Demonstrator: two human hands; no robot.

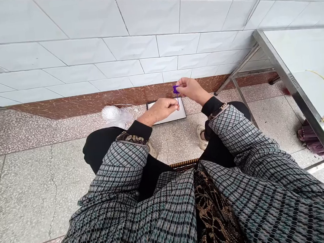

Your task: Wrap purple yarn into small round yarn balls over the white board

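Head view: small purple piece is up in the air just above centre, looks like yarn work, detail too small to confirm. Your right hand, at 3 o'clock from it, pinches its edge between thumb and fingertips. A purple strand drops at 6 o'clock; your left hand, toward 7-8, has thumb and fingers pressed together on its lower end, strand straight. Handling, my guess: very light, soft, floppy, not slippery, strand might snag or pull loose, so take the piece by its edge and the strand near its end, with a gentle pinch. Below, toward 7, a dark-rimmed white tray sits on the floor; white yarn lies between 8 and 9; metal-edged table stands well apart, toward 3.
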